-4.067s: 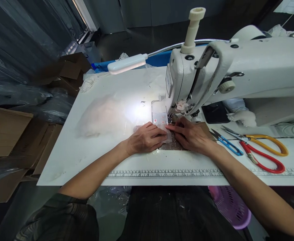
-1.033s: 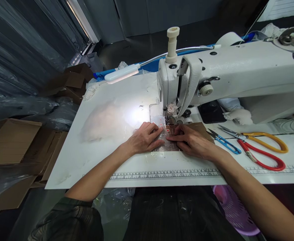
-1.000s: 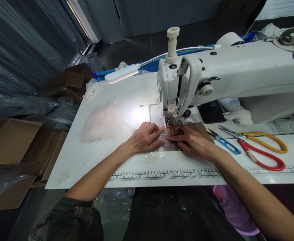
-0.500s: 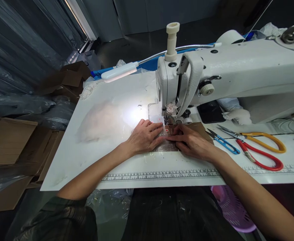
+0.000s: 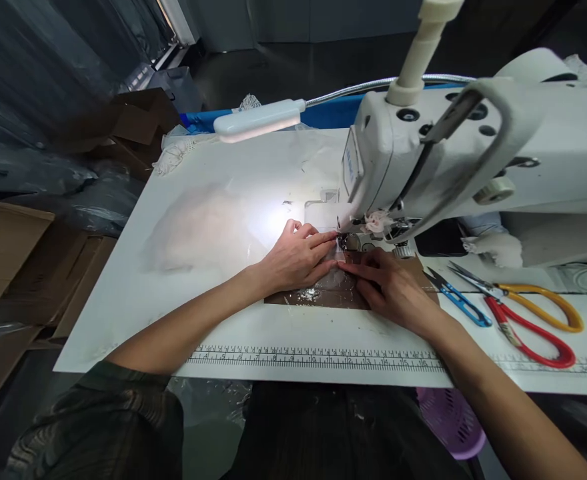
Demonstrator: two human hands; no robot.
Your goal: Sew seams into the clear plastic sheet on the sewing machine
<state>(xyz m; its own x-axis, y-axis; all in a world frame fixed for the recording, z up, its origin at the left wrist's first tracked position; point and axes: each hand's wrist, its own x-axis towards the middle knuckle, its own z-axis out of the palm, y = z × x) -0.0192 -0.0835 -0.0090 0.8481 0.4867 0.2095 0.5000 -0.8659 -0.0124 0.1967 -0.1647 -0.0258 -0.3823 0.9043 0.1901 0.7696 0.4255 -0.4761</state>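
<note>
My left hand (image 5: 301, 257) lies flat with fingers stretched, pressing a piece of clear film (image 5: 341, 273) beside the presser foot (image 5: 342, 241) of a white sewing machine (image 5: 378, 153). Under the film is a flat brown piece (image 5: 413, 270), its material unclear. My right hand (image 5: 391, 283) rests on the brown piece, index finger stretched towards my left fingertips and the other fingers bent but apart. Nothing shows gripped in either hand. The needle's tip is hard to make out.
Blue thread snips (image 5: 461, 300), yellow-and-red-handled scissors (image 5: 533, 320) lie right of my right hand. A lamp (image 5: 258, 120) lights the white table (image 5: 223, 320). A printed ruler (image 5: 323, 358) runs along the front edge. Cardboard boxes (image 5: 13, 247) stand left, a purple basket (image 5: 451, 420) below.
The brown piece now reaches farther left, showing beneath my left forearm and hand. Both hands keep much the same pose. My view has shifted, and the machine head looks larger and farther right.
</note>
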